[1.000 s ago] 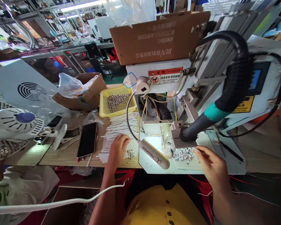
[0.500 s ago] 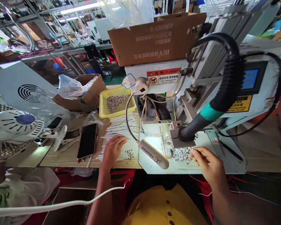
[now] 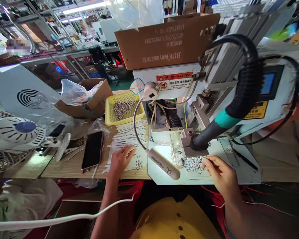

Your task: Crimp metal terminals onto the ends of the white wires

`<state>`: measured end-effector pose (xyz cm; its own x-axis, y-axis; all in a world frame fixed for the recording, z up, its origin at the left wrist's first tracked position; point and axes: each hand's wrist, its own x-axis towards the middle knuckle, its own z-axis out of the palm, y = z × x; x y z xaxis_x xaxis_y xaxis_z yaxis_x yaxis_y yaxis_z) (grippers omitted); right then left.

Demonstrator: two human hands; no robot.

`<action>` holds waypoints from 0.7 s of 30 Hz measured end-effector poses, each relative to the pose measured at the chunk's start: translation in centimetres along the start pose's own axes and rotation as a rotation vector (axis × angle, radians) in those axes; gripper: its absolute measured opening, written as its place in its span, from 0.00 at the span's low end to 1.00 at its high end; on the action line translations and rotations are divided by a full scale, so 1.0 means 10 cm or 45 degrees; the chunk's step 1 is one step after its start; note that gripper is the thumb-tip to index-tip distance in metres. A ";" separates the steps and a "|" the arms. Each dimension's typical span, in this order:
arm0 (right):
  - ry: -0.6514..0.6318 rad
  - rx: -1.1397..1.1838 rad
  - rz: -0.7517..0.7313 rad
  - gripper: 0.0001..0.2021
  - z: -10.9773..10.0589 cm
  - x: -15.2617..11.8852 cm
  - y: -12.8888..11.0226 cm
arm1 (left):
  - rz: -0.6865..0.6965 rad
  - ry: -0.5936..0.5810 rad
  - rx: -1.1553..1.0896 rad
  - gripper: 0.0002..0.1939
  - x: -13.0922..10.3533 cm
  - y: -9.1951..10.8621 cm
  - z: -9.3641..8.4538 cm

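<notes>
My left hand (image 3: 121, 161) is at the bundle of thin white strips (image 3: 127, 134) on the left of the bench, its fingers pressed together. What they pinch, if anything, is hidden. A few small parts (image 3: 139, 164) lie on a pale sheet just right of that hand. My right hand (image 3: 221, 172) pinches with thumb and forefinger at the right edge of a pile of small silvery parts (image 3: 193, 164), under the machine head (image 3: 193, 142). Whatever is between those fingertips is too small to name. A lamp (image 3: 163, 164) on a bent neck hangs between the hands.
A yellow basket (image 3: 109, 113) of small metal parts stands behind the strips. Left of them are a phone (image 3: 92, 149) and a white fan (image 3: 17, 131). The machine's thick black hose (image 3: 246, 83) arches over on the right. A white cable (image 3: 64, 219) crosses low in front.
My left hand has shifted slightly, its fingers a little lower and more bunched over the strips. My right hand stays almost still beside the pile.
</notes>
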<state>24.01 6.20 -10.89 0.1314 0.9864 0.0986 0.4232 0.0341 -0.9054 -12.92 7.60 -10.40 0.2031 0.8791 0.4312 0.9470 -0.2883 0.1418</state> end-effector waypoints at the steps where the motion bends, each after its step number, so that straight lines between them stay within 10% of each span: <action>1: 0.000 -0.004 -0.005 0.13 0.00 0.00 0.00 | 0.006 0.024 -0.009 0.11 -0.01 0.00 0.00; 21: -0.221 0.014 -0.109 0.09 -0.07 -0.09 -0.26 | 0.050 0.031 -0.202 0.10 0.01 0.51 -0.42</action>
<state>23.39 5.07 -8.35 -0.0617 0.9927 0.1034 0.4161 0.1197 -0.9014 -9.14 4.62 -5.92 0.2312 0.8570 0.4605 0.8867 -0.3804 0.2628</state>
